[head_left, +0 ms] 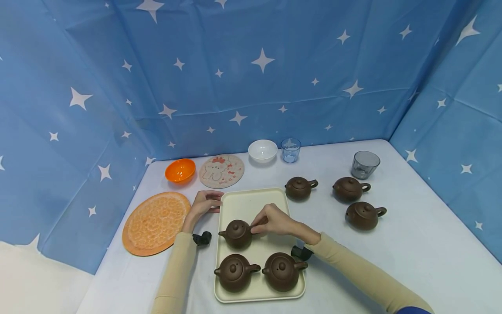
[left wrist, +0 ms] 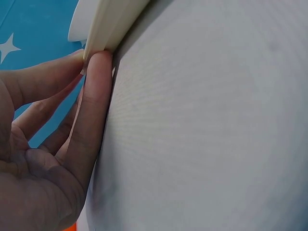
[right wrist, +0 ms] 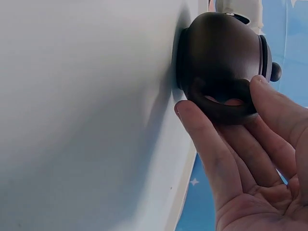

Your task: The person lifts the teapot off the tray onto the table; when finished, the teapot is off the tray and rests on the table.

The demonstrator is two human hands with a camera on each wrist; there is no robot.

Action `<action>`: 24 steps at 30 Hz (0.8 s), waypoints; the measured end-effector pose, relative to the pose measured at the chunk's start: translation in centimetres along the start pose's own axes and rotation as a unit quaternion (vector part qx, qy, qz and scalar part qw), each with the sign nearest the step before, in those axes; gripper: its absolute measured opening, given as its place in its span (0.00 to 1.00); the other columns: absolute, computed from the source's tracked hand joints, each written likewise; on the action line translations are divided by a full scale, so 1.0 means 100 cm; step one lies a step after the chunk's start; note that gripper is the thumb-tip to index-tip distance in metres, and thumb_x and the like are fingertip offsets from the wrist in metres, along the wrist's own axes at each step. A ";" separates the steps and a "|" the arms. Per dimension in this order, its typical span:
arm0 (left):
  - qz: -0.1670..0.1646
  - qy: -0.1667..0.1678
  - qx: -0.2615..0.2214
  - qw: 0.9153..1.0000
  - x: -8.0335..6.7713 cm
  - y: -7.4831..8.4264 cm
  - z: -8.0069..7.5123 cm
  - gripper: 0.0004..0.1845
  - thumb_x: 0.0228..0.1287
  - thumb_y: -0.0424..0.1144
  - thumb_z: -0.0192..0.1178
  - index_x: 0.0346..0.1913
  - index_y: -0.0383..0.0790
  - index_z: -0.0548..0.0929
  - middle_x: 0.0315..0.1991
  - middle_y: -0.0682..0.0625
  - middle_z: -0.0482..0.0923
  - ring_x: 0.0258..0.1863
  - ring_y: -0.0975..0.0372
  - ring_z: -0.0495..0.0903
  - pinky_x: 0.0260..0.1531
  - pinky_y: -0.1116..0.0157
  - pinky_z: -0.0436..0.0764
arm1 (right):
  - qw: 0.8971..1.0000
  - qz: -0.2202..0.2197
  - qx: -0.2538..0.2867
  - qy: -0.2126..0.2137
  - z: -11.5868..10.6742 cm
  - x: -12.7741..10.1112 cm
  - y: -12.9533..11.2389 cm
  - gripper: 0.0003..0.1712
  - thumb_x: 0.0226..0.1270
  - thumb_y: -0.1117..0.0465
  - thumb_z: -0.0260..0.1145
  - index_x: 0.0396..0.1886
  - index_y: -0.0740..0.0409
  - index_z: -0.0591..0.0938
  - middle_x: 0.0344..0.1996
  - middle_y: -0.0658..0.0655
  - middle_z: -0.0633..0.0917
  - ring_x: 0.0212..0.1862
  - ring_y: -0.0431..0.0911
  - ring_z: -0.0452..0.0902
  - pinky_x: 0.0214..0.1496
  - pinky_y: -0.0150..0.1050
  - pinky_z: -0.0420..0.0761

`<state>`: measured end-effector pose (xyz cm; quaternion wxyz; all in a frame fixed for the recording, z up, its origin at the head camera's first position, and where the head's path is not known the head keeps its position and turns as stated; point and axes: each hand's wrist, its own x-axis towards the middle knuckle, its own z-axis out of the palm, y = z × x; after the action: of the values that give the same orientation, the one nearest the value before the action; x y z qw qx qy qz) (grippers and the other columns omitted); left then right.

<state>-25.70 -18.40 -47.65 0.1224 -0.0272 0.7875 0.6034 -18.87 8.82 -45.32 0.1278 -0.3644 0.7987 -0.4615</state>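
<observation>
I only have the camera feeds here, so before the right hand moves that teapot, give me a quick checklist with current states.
1. Right hand on the handle of the teapot: ok, fingers pinch it.
2. Teapot standing on the tray: ok, upright.
3. Lid seated: ok, knob on top.
4. Left hand steadying the tray: ok, fingers at its left rim.
5. Clearance from the two front teapots: ok, apart.
6. Grip firmness: cannot tell.
</observation>
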 end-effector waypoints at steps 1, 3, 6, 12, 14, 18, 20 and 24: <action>0.001 0.000 0.000 1.000 0.000 0.000 0.000 0.20 0.56 0.23 0.61 0.54 0.27 0.79 0.40 0.42 0.78 0.28 0.64 0.81 0.32 0.63 0.88 | 1.000 0.001 -0.001 0.000 0.000 0.000 0.000 0.07 0.56 0.64 0.72 0.33 0.63 0.89 0.29 0.54 0.89 0.32 0.35 0.84 0.39 0.28 0.84; 0.002 0.000 0.001 1.000 0.000 0.000 0.000 0.20 0.56 0.23 0.61 0.54 0.27 0.79 0.40 0.42 0.78 0.27 0.64 0.81 0.32 0.63 0.88 | 1.000 -0.002 -0.006 0.003 0.000 0.000 0.000 0.06 0.56 0.64 0.72 0.33 0.62 0.89 0.29 0.54 0.89 0.32 0.35 0.84 0.40 0.27 0.84; 0.001 0.001 0.000 1.000 0.000 0.000 0.000 0.21 0.55 0.23 0.62 0.54 0.27 0.79 0.40 0.42 0.78 0.27 0.64 0.81 0.32 0.63 0.88 | 1.000 -0.008 -0.013 0.008 0.000 0.000 0.000 0.06 0.56 0.63 0.72 0.32 0.62 0.89 0.29 0.53 0.89 0.32 0.35 0.84 0.40 0.27 0.84; -0.001 0.002 0.000 1.000 0.000 0.000 0.000 0.21 0.56 0.23 0.61 0.54 0.27 0.79 0.41 0.41 0.79 0.28 0.63 0.82 0.32 0.63 0.88 | 1.000 -0.011 -0.023 0.019 -0.001 -0.001 0.003 0.06 0.56 0.62 0.73 0.32 0.60 0.90 0.28 0.52 0.89 0.33 0.35 0.84 0.42 0.28 0.83; -0.001 0.002 -0.002 1.000 0.000 0.000 0.000 0.21 0.56 0.23 0.61 0.54 0.27 0.78 0.40 0.41 0.80 0.28 0.63 0.82 0.32 0.63 0.88 | 1.000 -0.006 -0.021 0.020 -0.003 -0.002 0.003 0.06 0.56 0.62 0.73 0.32 0.60 0.90 0.29 0.52 0.89 0.33 0.35 0.84 0.42 0.28 0.83; -0.001 -0.003 -0.008 1.000 -0.004 0.004 0.000 0.21 0.55 0.22 0.62 0.55 0.25 0.78 0.41 0.39 0.79 0.27 0.63 0.82 0.33 0.62 0.88 | 1.000 0.002 0.001 0.013 -0.010 -0.005 0.003 0.05 0.56 0.64 0.73 0.32 0.61 0.89 0.29 0.53 0.89 0.34 0.37 0.85 0.42 0.29 0.84; -0.001 -0.002 -0.008 1.000 -0.003 0.004 0.000 0.21 0.55 0.22 0.61 0.54 0.25 0.78 0.41 0.39 0.79 0.27 0.63 0.81 0.33 0.62 0.88 | 1.000 0.003 0.010 0.009 -0.015 -0.007 0.004 0.05 0.56 0.65 0.72 0.32 0.61 0.89 0.30 0.54 0.89 0.34 0.38 0.85 0.41 0.30 0.84; 0.001 0.004 0.001 1.000 0.001 0.000 0.000 0.20 0.55 0.23 0.62 0.54 0.26 0.79 0.41 0.40 0.79 0.28 0.63 0.82 0.32 0.63 0.88 | 1.000 0.008 0.028 0.005 -0.028 -0.013 0.004 0.06 0.57 0.68 0.71 0.33 0.66 0.88 0.31 0.59 0.88 0.33 0.45 0.86 0.38 0.31 0.85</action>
<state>-25.75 -18.42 -47.68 0.1186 -0.0293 0.7888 0.6024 -19.60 11.64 -44.29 0.1374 -0.3515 0.7892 -0.4845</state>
